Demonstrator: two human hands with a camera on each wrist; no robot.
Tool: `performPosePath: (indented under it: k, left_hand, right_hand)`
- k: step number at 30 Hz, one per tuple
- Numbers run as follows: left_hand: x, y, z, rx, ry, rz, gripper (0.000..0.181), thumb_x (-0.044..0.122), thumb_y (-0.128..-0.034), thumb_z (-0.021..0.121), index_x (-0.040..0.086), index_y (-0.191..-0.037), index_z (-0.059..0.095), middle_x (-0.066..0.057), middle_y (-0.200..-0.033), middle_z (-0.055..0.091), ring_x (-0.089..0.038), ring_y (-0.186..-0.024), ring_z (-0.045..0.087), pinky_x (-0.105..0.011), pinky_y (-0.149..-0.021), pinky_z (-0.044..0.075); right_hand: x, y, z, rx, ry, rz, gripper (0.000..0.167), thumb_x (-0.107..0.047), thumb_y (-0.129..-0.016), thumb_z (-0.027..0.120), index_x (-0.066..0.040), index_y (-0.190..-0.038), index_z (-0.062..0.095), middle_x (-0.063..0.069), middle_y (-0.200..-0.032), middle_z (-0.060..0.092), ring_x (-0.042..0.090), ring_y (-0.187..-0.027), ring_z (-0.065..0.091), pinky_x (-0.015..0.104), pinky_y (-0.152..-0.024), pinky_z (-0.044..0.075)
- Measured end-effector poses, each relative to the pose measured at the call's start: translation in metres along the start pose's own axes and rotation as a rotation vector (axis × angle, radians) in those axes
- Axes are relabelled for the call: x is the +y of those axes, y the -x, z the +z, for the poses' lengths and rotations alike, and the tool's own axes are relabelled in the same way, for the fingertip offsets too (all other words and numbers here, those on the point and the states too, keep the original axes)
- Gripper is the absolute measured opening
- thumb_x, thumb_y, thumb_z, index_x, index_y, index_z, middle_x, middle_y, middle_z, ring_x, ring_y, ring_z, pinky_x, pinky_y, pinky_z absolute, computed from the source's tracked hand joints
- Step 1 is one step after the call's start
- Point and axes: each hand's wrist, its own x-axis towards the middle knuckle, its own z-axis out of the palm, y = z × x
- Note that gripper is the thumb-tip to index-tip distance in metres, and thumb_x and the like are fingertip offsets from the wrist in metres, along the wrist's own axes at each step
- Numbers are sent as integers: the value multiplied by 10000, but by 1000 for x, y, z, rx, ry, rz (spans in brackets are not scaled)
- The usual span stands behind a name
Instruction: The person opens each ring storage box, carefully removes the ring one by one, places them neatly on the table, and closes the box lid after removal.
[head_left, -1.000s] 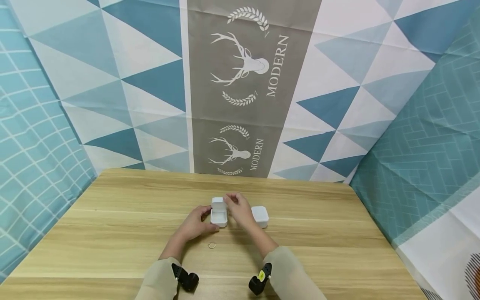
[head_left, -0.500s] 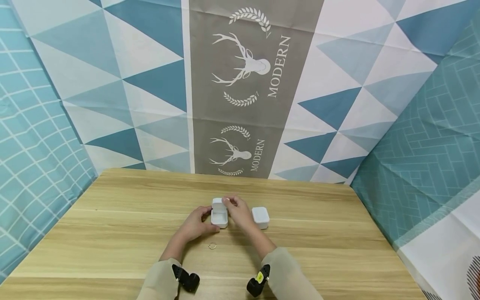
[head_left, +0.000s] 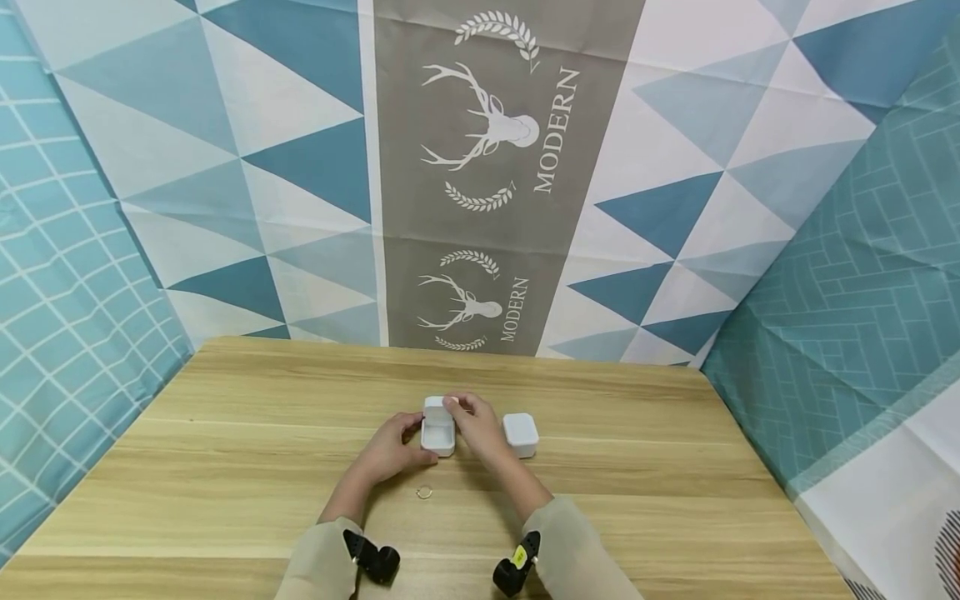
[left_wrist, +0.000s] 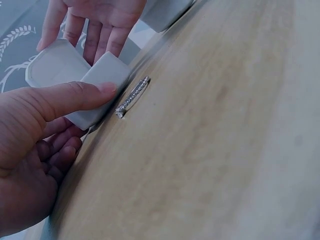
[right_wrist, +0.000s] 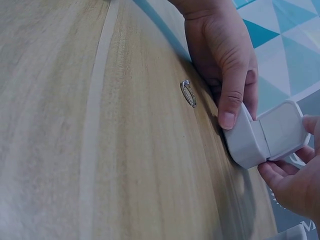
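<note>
Box (head_left: 438, 437) in both hands (head_left: 393, 446) (head_left: 477, 427), lid (head_left: 437, 404) raised at far edge, opening nearward.

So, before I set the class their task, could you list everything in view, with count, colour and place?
Table: one, light wood, across the lower head view.
Open box: one, white, between the two hands.
Closed box: one, white, to the right of the open one.
Ring: one, silvery with small stones, on the table, nearer the person than the boxes.
Back cloth: one, blue, white and grey, behind the table.
Side cloths: two, blue and teal with white, left and right.
Wrist cameras: two, black, one per wrist.
Sleeves: two, beige, on the forearms.
Left hand: one, bare, gripping the open box's base.
Right hand: one, bare, pinching its lid.
</note>
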Motion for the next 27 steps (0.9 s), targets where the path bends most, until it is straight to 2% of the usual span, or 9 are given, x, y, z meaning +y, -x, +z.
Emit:
performPosePath:
  k: [4,12,20,26,27]
  left_hand:
    - [-1,0,0,-4,-1,4,730,174,-651,842,-30,-1279,532,-131,-1172,594,-324,-1154,543,-473,-1007,435]
    - [-4,1,-1,-6,-2,-6,726,208,-659,841,-28,-1275,536,-127,-1184,590,-331,-1174,531,-477,-1011,431]
    - [-2,-1,-2,-16,5,-6,729,204,-658,842,-35,-1275,535,-132,-1175,591,-336,-1181,526,-478,-1018,424]
    - [-1,-1,-2,-15,6,-2,706,190,-663,838,-27,-1267,546,-130,-1170,596,-318,-1172,531,-473,-1017,426]
    - [-1,-1,-2,-15,7,-2,702,188,-663,837,-26,-1266,547,-131,-1170,597,-316,-1171,532,-472,-1017,426]
  right_hand:
    - [3,-1,0,-3,-7,-12,399,-290,-954,526,9,-1215,571,174,-1140,626,297,-1079,585,449,-913,506]
    - [6,0,3,28,24,-55,412,-386,-921,557,-64,-1171,616,97,-1088,649,169,-1005,582,321,-877,499]
    - [8,0,5,55,25,-60,407,-404,-918,553,-89,-1165,622,87,-1127,641,206,-1070,573,372,-926,476]
    - [8,1,5,68,17,-55,392,-396,-917,557,-93,-1154,629,90,-1131,641,207,-1071,578,356,-906,490]
    - [3,4,5,67,16,-54,385,-376,-924,553,-79,-1159,625,101,-1137,638,217,-1077,577,361,-908,491]
